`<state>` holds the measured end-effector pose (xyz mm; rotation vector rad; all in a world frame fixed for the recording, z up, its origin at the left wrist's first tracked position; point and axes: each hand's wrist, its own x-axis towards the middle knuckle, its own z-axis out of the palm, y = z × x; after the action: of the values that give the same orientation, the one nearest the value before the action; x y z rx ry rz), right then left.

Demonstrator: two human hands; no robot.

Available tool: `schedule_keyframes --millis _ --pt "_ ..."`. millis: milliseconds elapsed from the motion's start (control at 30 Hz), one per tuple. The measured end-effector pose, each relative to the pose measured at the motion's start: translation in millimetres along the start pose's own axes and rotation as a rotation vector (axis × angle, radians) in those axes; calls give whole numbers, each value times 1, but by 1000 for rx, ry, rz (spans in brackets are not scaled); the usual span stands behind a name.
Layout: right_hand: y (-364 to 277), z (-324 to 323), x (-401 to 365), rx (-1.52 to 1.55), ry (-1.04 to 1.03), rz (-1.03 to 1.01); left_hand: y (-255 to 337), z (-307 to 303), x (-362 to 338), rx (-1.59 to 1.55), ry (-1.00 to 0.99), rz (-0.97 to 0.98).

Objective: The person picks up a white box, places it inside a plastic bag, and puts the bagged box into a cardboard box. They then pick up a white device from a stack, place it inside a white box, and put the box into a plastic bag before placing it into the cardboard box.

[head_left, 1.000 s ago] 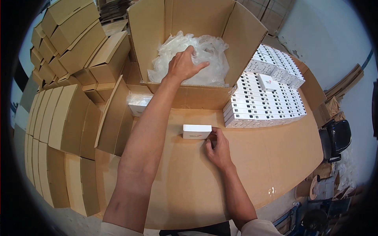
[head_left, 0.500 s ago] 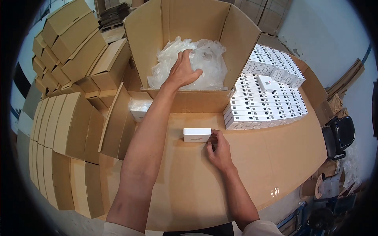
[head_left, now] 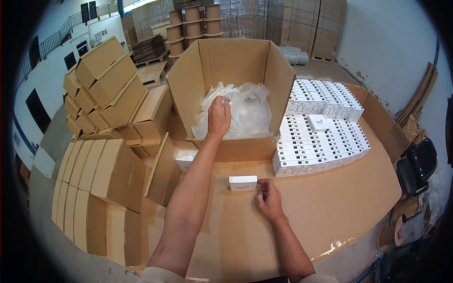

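Observation:
My left hand reaches into a large open carton. Its fingers and thumb close on a clear plastic bag at the top of a loose heap of bags. On the cardboard-covered table stands a small white box with faint print on its front. My right hand rests at the right end of this box, fingers curled against its edge; the far fingertips are partly hidden.
White boxes stand in tight rows at right, one loose box lying on top. Brown cartons are stacked at left. A plastic-wrapped white pack sits beside the large carton. A black chair stands off the table's right side.
The view has tilted up, showing more of the room. My left hand's spread fingers have closed onto a plastic bag in the carton. My right hand stays at the small box's end.

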<state>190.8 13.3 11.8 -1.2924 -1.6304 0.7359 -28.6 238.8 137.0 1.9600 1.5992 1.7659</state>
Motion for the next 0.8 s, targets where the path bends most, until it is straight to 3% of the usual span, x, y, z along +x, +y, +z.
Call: schedule_keyframes --millis 233,533,800 --pt "4 -4 -17 147 127 60 31 -27 -15 -207 171 -79" --pt "3 -5 -21 98 165 34 83 -74 -99 -516 205 -250" --pt "5 -2 -40 99 280 78 113 -98 -221 -760 -23 -432"
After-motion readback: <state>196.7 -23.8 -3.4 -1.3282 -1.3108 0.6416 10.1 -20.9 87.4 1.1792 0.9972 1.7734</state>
